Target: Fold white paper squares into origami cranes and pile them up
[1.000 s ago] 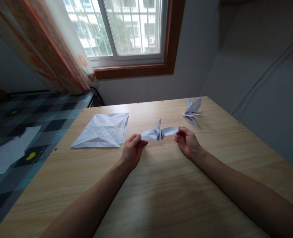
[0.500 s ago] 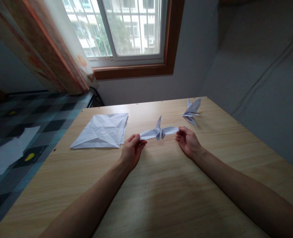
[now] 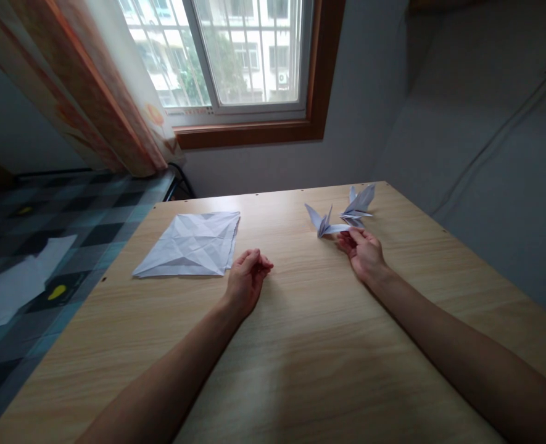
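The person sat at a light wooden table (image 3: pixel 300 345) with both bare forearms stretched out over it. The right hand (image 3: pixel 364 254) lay toward the far right of the tabletop, its fingertips pinched on one wing tip of a folded paper crane (image 3: pixel 324 223); the crane's body and other wing stuck out to the left of the hand, tilted up off the wood or barely touching it (I could not tell which). Just beyond it, nearer the far right corner, a second folded paper crane (image 3: pixel 358 206) rested on the table, close beside the held one; whether the two touched could not be made out from where I stood. The left hand (image 3: pixel 247 277) rested on the table around the middle, fingers curled loosely inward in a soft fist, with nothing seen between them. To its left and slightly farther away lay a creased square sheet of paper (image 3: pixel 192 243), opened flat, its near right corner close to the left hand but apart from it. Off the left edge of the table was a checked blanket (image 3: pixel 45 246) with a white sheet (image 3: pixel 13 287) on it. On the far wall, a window (image 3: pixel 235 55) with a wooden frame, and a patterned curtain (image 3: pixel 101 86) hanging at its left side.
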A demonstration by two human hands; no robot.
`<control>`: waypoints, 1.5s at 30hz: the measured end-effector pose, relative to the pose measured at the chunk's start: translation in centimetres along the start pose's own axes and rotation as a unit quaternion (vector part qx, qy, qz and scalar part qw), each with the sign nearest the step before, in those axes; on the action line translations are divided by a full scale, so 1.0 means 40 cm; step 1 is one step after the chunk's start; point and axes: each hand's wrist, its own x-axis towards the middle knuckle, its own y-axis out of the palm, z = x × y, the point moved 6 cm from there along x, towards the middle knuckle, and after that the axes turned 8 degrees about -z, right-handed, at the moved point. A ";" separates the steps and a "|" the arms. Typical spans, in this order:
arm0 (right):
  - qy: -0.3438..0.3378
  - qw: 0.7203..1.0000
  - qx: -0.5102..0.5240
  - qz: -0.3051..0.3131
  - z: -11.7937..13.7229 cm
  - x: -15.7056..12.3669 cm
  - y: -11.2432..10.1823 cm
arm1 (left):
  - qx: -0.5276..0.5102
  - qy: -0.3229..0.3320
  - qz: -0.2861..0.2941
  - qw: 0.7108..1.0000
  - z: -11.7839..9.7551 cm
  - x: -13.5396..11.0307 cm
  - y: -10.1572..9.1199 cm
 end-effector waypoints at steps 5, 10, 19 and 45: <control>-0.016 0.999 0.012 -0.046 0.020 0.050 -0.030 | 0.011 0.008 0.001 1.000 0.001 0.000 0.000; -0.014 0.998 0.009 -0.060 0.021 0.063 -0.040 | -0.001 0.006 0.013 1.000 0.002 0.000 0.003; -0.093 0.991 -0.015 -0.091 0.026 0.056 -0.057 | 0.023 0.014 0.006 1.000 -0.004 -0.007 0.003; -0.304 0.928 -0.182 -0.117 0.082 -0.012 -0.087 | 0.725 0.300 -0.144 0.604 -0.235 0.036 -0.133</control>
